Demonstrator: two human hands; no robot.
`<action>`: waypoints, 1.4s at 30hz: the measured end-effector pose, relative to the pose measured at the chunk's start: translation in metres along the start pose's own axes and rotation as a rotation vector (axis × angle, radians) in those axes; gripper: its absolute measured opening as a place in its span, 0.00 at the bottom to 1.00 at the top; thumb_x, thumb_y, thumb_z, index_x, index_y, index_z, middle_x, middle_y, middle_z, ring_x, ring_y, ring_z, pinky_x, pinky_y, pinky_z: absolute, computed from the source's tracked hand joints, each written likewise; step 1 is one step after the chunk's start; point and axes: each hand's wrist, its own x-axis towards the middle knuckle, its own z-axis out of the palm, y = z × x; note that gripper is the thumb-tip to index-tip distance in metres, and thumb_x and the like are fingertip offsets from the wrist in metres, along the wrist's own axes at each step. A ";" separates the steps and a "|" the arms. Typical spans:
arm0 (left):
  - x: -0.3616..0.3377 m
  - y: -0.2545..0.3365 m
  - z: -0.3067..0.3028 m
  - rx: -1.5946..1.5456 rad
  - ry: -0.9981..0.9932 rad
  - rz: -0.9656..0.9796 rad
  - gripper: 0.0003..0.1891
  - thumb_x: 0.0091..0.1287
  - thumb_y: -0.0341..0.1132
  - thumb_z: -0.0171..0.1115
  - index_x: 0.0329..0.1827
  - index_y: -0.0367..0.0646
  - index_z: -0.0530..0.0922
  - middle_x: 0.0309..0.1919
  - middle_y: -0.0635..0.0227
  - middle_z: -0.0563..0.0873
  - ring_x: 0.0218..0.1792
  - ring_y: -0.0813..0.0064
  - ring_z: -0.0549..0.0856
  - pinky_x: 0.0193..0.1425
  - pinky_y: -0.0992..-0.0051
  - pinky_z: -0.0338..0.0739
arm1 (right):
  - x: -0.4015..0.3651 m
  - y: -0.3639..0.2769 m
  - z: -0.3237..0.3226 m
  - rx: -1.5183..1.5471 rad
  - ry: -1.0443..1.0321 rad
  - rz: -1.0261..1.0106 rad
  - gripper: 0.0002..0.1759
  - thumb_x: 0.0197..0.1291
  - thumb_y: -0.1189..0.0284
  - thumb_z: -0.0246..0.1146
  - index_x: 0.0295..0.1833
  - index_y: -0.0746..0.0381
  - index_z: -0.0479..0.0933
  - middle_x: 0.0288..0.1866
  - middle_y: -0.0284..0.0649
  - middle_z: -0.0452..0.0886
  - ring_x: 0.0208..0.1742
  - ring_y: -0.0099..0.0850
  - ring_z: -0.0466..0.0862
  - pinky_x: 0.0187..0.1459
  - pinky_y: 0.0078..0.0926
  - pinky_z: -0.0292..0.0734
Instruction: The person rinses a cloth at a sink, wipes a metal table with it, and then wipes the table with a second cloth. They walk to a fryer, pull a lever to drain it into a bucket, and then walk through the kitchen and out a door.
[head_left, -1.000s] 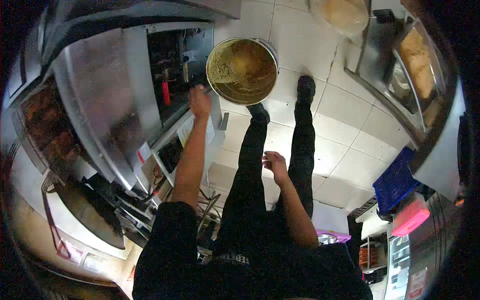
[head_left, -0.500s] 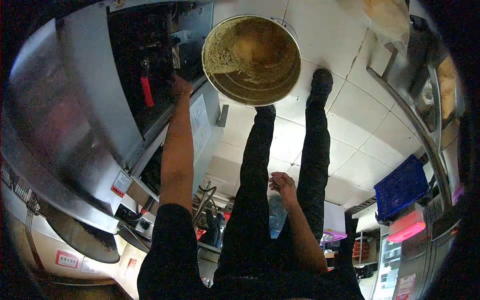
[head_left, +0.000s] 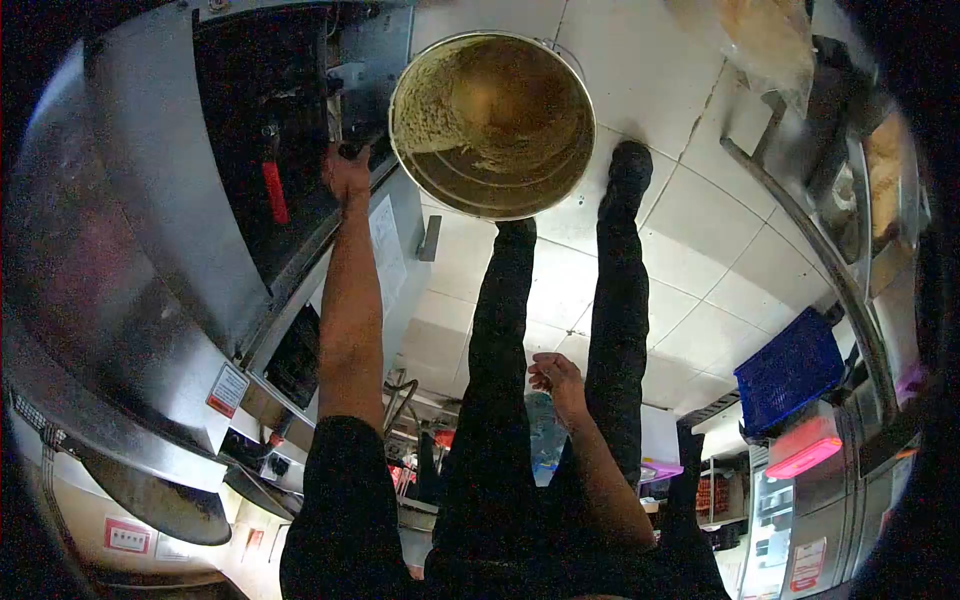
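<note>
My left hand [head_left: 346,174] reaches into the dark opening of a metal cabinet [head_left: 385,270] on the left. Its fingers are closed around a small dark part at the lower end of a metal fitting [head_left: 335,112]; I cannot tell what that part is. Left of this hand, a red-handled lever [head_left: 274,190] hangs in the opening. My right hand [head_left: 558,380] is held low in front of my legs, fingers loosely bent and slightly apart, with nothing in it. Ahead of my feet is a large metal bucket [head_left: 425,175], its inside coated with a yellowish paste.
A curved metal rail [head_left: 815,240] runs along the right side, near a blue plastic basket [head_left: 792,370] and a pink-lidded container [head_left: 806,457]. At the upper right hangs a clear plastic bag [head_left: 770,45]. White tiles [head_left: 680,250] cover the floor.
The view has shifted slightly, moving most things left. My left hand now shows its fingers bent at the fitting, where it was darker and less distinct before. My right hand stays low.
</note>
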 end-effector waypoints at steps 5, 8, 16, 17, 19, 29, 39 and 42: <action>-0.039 0.163 -0.067 0.401 0.093 -0.067 0.24 0.45 0.45 0.75 0.45 0.47 0.80 0.39 0.56 0.83 0.44 0.54 0.82 0.46 0.58 0.76 | -0.002 -0.005 0.005 -0.050 0.011 0.011 0.15 0.67 0.65 0.56 0.48 0.66 0.75 0.36 0.38 0.80 0.32 0.26 0.79 0.37 0.23 0.73; -0.056 0.182 -0.085 0.360 0.144 -0.039 0.23 0.46 0.44 0.74 0.45 0.47 0.80 0.39 0.56 0.83 0.44 0.54 0.82 0.46 0.58 0.78 | -0.003 -0.004 0.004 -0.046 -0.006 -0.020 0.16 0.66 0.64 0.56 0.48 0.67 0.75 0.36 0.38 0.80 0.32 0.26 0.79 0.37 0.23 0.73; -0.109 0.264 -0.158 0.174 0.281 0.121 0.18 0.49 0.34 0.75 0.44 0.43 0.82 0.40 0.55 0.82 0.43 0.56 0.82 0.42 0.60 0.80 | -0.015 -0.024 0.020 -0.097 -0.072 -0.131 0.15 0.66 0.65 0.58 0.51 0.65 0.75 0.37 0.40 0.82 0.34 0.26 0.80 0.38 0.23 0.78; -0.118 0.278 -0.171 0.172 0.281 0.120 0.18 0.49 0.34 0.75 0.44 0.43 0.82 0.40 0.55 0.82 0.43 0.56 0.82 0.42 0.60 0.80 | -0.014 -0.031 0.029 -0.098 -0.070 -0.132 0.15 0.66 0.65 0.58 0.51 0.65 0.75 0.37 0.40 0.82 0.34 0.26 0.80 0.38 0.23 0.78; -0.138 0.311 -0.194 0.081 0.265 0.041 0.19 0.47 0.28 0.76 0.44 0.43 0.82 0.41 0.58 0.83 0.43 0.59 0.82 0.44 0.63 0.80 | -0.006 -0.050 0.054 -0.173 -0.297 -0.234 0.15 0.67 0.65 0.58 0.50 0.64 0.76 0.39 0.40 0.82 0.36 0.28 0.81 0.41 0.23 0.78; -0.212 0.341 -0.160 -0.220 0.096 0.271 0.25 0.38 0.22 0.78 0.44 0.40 0.81 0.46 0.61 0.79 0.48 0.62 0.80 0.52 0.67 0.77 | 0.038 -0.167 0.155 -0.139 -0.422 -0.189 0.25 0.60 0.54 0.63 0.51 0.63 0.72 0.43 0.34 0.77 0.43 0.25 0.73 0.48 0.22 0.68; -0.103 0.267 -0.074 -1.312 -0.336 -0.680 0.33 0.71 0.58 0.45 0.68 0.41 0.58 0.60 0.61 0.71 0.61 0.62 0.70 0.62 0.61 0.67 | 0.149 -0.247 0.162 -1.459 -0.296 -0.991 0.35 0.58 0.47 0.61 0.57 0.66 0.68 0.42 0.57 0.80 0.43 0.50 0.82 0.48 0.42 0.76; -0.061 0.265 -0.066 -1.365 -0.373 -0.905 0.38 0.66 0.55 0.57 0.69 0.36 0.58 0.64 0.58 0.70 0.65 0.60 0.70 0.69 0.65 0.61 | 0.156 -0.265 0.189 -1.531 -0.387 -1.094 0.40 0.56 0.44 0.60 0.60 0.68 0.67 0.47 0.59 0.79 0.49 0.52 0.81 0.52 0.43 0.76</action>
